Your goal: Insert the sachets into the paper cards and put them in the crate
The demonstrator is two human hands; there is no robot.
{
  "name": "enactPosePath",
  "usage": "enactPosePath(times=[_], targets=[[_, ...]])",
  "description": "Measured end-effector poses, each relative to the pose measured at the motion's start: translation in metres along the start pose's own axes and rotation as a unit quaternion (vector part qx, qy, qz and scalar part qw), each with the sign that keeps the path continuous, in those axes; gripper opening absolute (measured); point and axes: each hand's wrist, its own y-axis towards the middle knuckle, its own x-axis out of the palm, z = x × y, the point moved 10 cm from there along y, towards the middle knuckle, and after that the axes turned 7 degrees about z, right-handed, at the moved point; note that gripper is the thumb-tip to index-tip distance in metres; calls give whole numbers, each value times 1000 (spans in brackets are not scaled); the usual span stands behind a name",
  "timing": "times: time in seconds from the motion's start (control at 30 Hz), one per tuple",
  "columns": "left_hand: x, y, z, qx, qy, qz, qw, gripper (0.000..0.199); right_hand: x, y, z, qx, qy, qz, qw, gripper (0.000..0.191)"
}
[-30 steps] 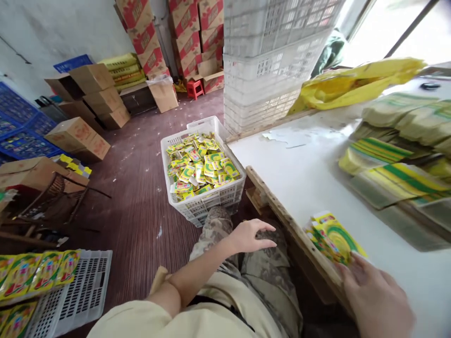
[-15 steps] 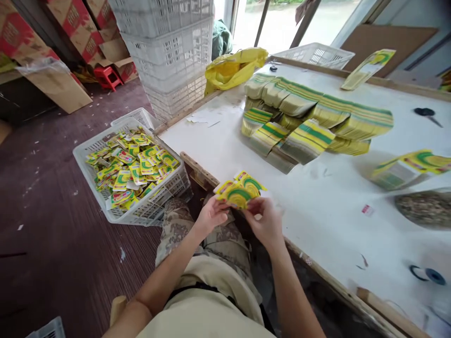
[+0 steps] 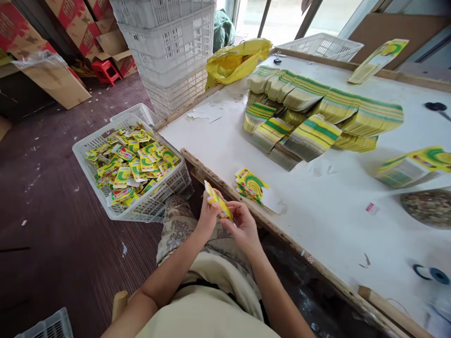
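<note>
Between both hands, over my lap near the table edge, is a small yellow and green printed carton [image 3: 219, 202], tilted and seen partly edge-on. My left hand [image 3: 208, 212] grips it from the left side. The fingers of my right hand [image 3: 242, 225] pinch its lower right end. Just beyond my hands, a few more of these flat cartons [image 3: 251, 184] lie on the white table [image 3: 310, 220] beside its wooden edge. To my left, a white plastic crate [image 3: 116, 217] is filled with similar small yellow cartons [image 3: 136, 164].
Stacked bundles of green and yellow card [image 3: 310, 136] stand mid-table, with a yellow bag [image 3: 232, 65] behind. A round container of brownish bits [image 3: 428, 207], a spool [image 3: 431, 273] and black scissors [image 3: 436, 108] are on the right. Tall stacked crates [image 3: 169, 61] rise beyond the filled crate.
My hands have drawn slightly down and left, turning the carton from face-up to nearly edge-on. The cartons on the table behind are now uncovered.
</note>
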Motion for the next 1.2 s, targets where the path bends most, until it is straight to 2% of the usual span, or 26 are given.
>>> enactPosePath(times=[0.07, 0.13, 0.2, 0.27, 0.33, 0.4, 0.43, 0.5, 0.57, 0.63, 0.7, 0.73, 0.77, 0.83, 0.9, 0.93, 1.07, 1.13, 1.2], targets=[[2, -2, 1, 11, 24, -29, 999, 67, -15, 3, 4, 4, 6, 31, 999, 27], [-3, -2, 3, 10, 41, -17, 999, 51, -27, 5, 6, 3, -7, 43, 999, 17], [-8, 1, 7, 7, 63, -20, 998, 41, -38, 7, 1, -15, -43, 49, 998, 15], [-8, 5, 21, 23, 82, -54, 995, 45, -51, 10, -14, -70, -113, 73, 988, 12], [-9, 8, 43, 68, 120, -94, 986, 59, -58, 11, -36, -151, -216, 84, 961, 9], [-7, 7, 62, 122, 215, -131, 960, 75, -50, 9, -54, -224, -312, 58, 921, 15], [-3, 4, 67, 141, 281, -154, 937, 85, -42, 6, -58, -253, -342, 30, 904, 20], [7, -5, 59, 145, 398, -215, 880, 98, -23, -1, -64, -297, -359, -28, 885, 28], [14, -16, 42, 123, 454, -257, 844, 90, -15, -8, -67, -312, -337, -32, 888, 32], [18, -24, 28, 114, 470, -259, 836, 74, -25, -8, -66, -281, -285, 45, 915, 50], [20, -31, 20, 134, 485, -240, 830, 69, -43, -6, -51, -202, -213, 136, 946, 69], [22, -35, 17, 147, 495, -240, 822, 69, -46, -5, -38, -153, -173, 149, 961, 71], [25, -39, 14, 160, 504, -247, 812, 70, -44, -3, -23, -101, -131, 134, 977, 68], [31, -47, 12, 186, 508, -266, 798, 71, -26, -1, 7, 4, -45, 48, 998, 57], [36, -52, 15, 215, 502, -276, 791, 74, -7, -4, 26, 81, 26, -28, 996, 50], [36, -53, 17, 225, 502, -276, 788, 75, -3, -4, 31, 104, 47, -42, 993, 49], [32, -49, 19, 222, 526, -275, 774, 64, -7, -2, 30, 106, 64, -22, 992, 52], [29, -45, 15, 202, 527, -284, 775, 62, -7, -2, 20, 68, 55, -28, 996, 58], [26, -40, 9, 175, 518, -284, 788, 66, -4, -5, 3, -4, -2, -45, 999, 65]])
